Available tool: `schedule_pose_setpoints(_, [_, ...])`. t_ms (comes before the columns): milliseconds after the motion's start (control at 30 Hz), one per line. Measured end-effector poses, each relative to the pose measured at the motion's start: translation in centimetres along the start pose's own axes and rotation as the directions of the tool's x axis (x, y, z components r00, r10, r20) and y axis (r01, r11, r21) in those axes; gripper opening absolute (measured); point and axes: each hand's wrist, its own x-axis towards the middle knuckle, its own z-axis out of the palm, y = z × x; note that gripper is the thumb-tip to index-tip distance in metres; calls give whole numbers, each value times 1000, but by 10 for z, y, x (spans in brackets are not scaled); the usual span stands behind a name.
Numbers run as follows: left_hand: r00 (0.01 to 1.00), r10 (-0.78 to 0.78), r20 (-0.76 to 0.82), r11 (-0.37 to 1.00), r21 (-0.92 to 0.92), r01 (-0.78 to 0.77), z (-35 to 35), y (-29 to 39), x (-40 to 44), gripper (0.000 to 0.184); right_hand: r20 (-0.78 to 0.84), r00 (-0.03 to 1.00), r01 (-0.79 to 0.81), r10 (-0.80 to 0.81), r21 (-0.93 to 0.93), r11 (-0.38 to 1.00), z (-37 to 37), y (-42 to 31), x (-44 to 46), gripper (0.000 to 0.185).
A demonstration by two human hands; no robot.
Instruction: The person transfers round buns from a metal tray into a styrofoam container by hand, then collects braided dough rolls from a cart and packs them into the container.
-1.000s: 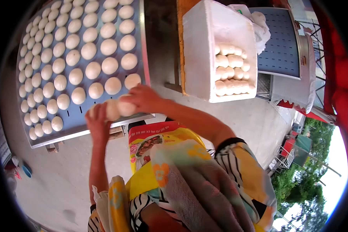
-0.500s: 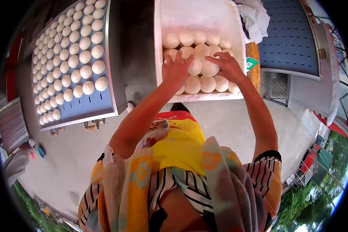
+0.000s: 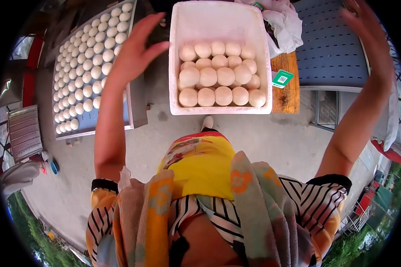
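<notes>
A white foam box [image 3: 176,84] in front of me holds layers of smooth, round white pieces that look like steamed buns [image 3: 226,76]. My left hand [image 3: 140,49] is raised to the left of the box, between it and the bun tray. Its thumb and fingers are spread and nothing is in them. Off to the right, my right hand [image 3: 363,22] is up over a blue slotted tray [image 3: 329,44]. The thumb stands apart from the fingers, with part of the hand near the dark image edge, and I see nothing held. Neither hand touches the buns.
At the left, a metal-edged blue tray [image 3: 91,116] carries many rows of similar buns, partly behind my left arm. Right of the box are a white plastic bag [image 3: 284,26], a wooden surface [image 3: 292,99] and a green card with a code [image 3: 282,79]. Concrete floor [image 3: 165,138] lies below.
Both hands have left the buns in the foam box and moved apart, the left one leftward, the right one far to the right. Two buns they were touching now rest in the box.
</notes>
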Motion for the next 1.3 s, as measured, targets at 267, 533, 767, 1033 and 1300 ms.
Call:
schedule_pose_setpoints(267, [695,-645,317,763,296,574,42,-151,-342,70,318,865,-492,388,686,536,208,-17,-176,47])
schedule_pose_setpoints(533, [770,-578,270,816,174,551,98,-106,-466,46,-5,879,-476,477,54,878,257,64,-122,59])
schedule_pose_setpoints(767, [958,-274,86,958,111,264,108,-51,-193,64,130,904,-407,407,-29,913,317,161,-68,60])
schedule_pose_setpoints(1033, [919,-336,207,939,152,310,225,-80,-113,82,34,959,-279,280,-47,959,340,158,-146,46])
schedule_pose_setpoints(1300, [878,-418,233,905,195,379,212,-57,-109,83,25,913,-407,407,71,911,343,176,-130,53])
